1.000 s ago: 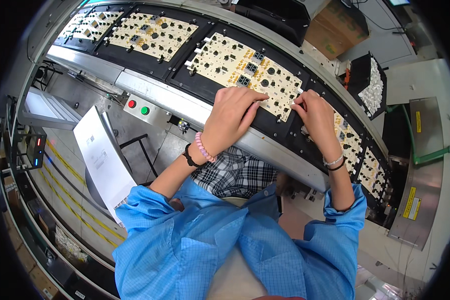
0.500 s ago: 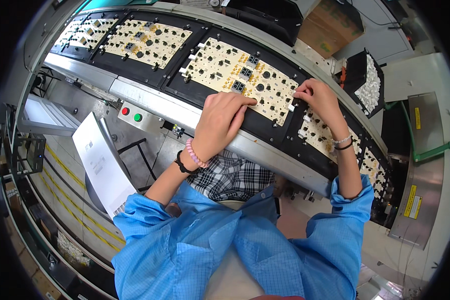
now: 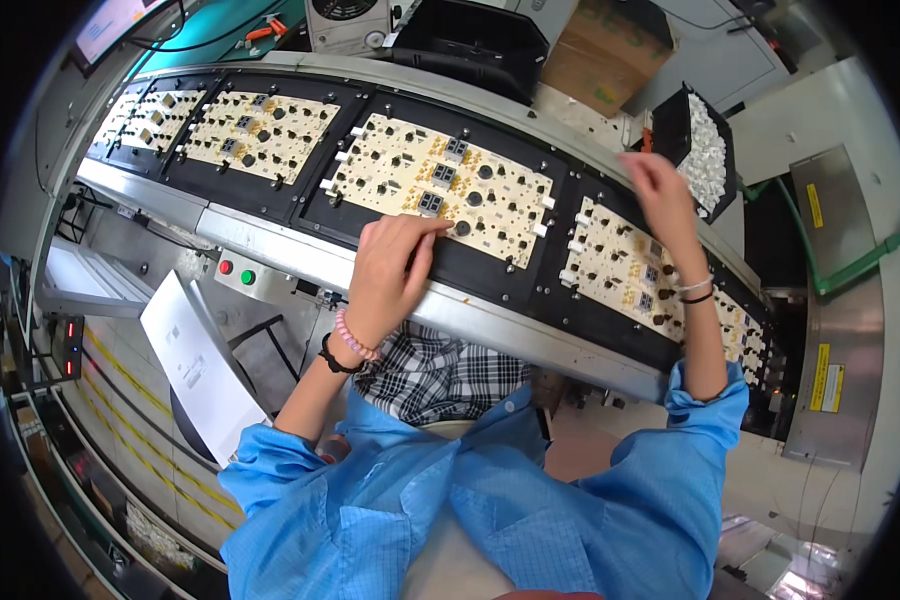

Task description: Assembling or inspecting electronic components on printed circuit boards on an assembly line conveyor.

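A cream circuit board (image 3: 390, 165) lies in a black carrier tray (image 3: 315, 215) on the conveyor, with three digit displays and several small black parts. White connectors stand along its left edge, and white connectors (image 3: 548, 203) also sit on its right edge. My left hand (image 3: 395, 265) rests at the board's near edge, fingers stretched out, index fingertip on or just over the board, holding nothing visible. My right hand (image 3: 665, 200) is raised over the far rail near a black bin (image 3: 682, 150) of white connectors (image 3: 705, 165). Its fingers are slightly blurred but look extended and apart, with nothing visible in them.
Other boards in trays line the conveyor on the left (image 3: 260, 130) and right (image 3: 610, 255). A metal rail (image 3: 280, 255) runs along the near side, with a red and green button box (image 3: 245, 278) below. Behind stand a cardboard box (image 3: 605, 55) and an empty-looking black bin (image 3: 470, 50).
My right hand has left the board's right edge and moved away toward the bin of white connectors. My left hand stays at the near edge. The view has shifted, showing more of the far side.
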Demonstrator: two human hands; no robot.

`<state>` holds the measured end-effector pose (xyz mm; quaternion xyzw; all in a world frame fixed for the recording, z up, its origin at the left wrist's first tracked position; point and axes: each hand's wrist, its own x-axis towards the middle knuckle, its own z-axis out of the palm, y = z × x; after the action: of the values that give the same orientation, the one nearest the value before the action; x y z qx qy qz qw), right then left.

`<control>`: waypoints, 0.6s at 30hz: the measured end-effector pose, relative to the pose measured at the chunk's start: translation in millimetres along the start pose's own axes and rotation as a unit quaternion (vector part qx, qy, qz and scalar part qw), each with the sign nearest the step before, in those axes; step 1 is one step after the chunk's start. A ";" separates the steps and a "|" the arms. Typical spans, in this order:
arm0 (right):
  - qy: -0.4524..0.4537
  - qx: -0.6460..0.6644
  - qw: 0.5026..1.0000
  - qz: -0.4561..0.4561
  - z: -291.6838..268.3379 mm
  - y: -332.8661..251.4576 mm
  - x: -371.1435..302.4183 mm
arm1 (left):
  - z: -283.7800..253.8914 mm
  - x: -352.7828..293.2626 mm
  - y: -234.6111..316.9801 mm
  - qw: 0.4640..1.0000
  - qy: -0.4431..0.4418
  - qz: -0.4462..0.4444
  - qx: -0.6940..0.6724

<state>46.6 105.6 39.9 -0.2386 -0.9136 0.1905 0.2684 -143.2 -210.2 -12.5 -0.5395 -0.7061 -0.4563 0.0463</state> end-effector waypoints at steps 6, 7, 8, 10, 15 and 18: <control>0.003 -0.263 0.965 -0.006 -80.4 192.0 31.2 | 5.3 -4.7 -17.5 0.996 0.052 0.077 0.002; -0.020 -0.290 0.956 0.021 -96.7 233.5 28.4 | 9.3 -2.6 -19.1 0.995 0.060 0.082 -0.013; -0.023 -0.302 0.953 0.023 -104.0 277.4 25.7 | 12.2 -4.0 -22.7 0.994 0.069 0.087 -0.021; -0.049 -0.259 0.964 -0.019 -65.7 274.6 41.4 | 2.0 -13.3 -22.9 0.998 0.031 0.055 0.015; -0.015 -0.144 0.989 -0.006 -54.6 286.5 48.1 | -5.3 -14.2 -16.8 0.999 -0.004 0.038 0.014; -0.080 -0.199 0.970 0.114 -60.7 232.4 60.5 | -9.6 -16.5 -14.5 0.999 0.007 0.033 0.006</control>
<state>114.6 340.6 0.9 -0.3735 -0.9186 0.0525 0.1179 -152.1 -228.8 -24.8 -0.5587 -0.6906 -0.4540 0.0698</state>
